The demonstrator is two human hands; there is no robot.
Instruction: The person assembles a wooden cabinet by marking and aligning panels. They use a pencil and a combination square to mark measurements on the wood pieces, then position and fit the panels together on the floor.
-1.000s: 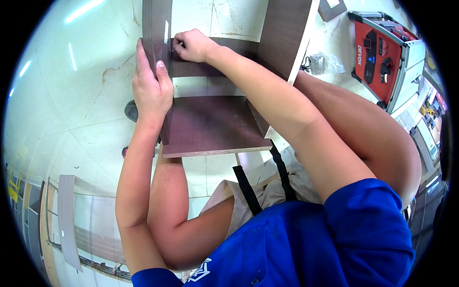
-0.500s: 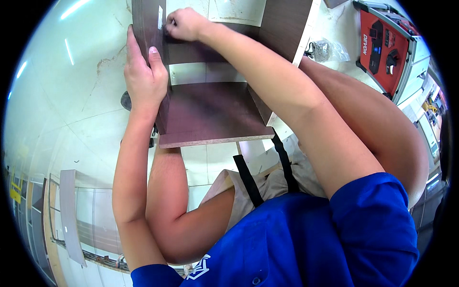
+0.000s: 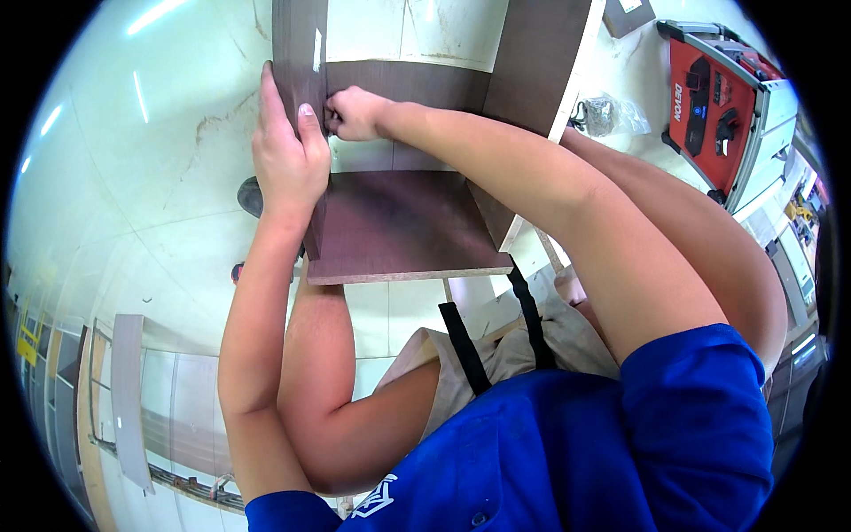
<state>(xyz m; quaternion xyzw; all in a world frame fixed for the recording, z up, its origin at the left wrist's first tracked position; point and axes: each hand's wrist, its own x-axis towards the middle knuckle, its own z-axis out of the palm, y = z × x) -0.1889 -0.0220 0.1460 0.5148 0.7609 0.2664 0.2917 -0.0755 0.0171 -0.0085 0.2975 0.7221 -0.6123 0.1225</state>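
Observation:
A dark brown wooden cabinet frame (image 3: pixel 403 222) stands in front of me, open at the top, between my legs. My left hand (image 3: pixel 292 164) holds its left side panel (image 3: pixel 297 35), the straight fingers along the outer face and the thumb over the edge. On the inner side of that panel, my right hand (image 3: pixel 356 113) is closed, knuckles up, with its fingertips against the wood. Whatever small thing the right fingers may pinch is hidden. A crosswise board (image 3: pixel 425 84) spans the frame just beyond the right hand.
At the right stand a red and grey boxy device (image 3: pixel 714 115) and a clear plastic bag (image 3: pixel 612 115) with small contents. A dark object (image 3: pixel 250 197) lies left of the frame. Grey-brown boards (image 3: pixel 130 399) lean at the lower left. Tiled floor (image 3: pixel 160 248) surrounds everything.
My right hand has moved nearer to me along the inner side of the left panel. My left hand keeps its place on the panel. The whole view has shifted a little.

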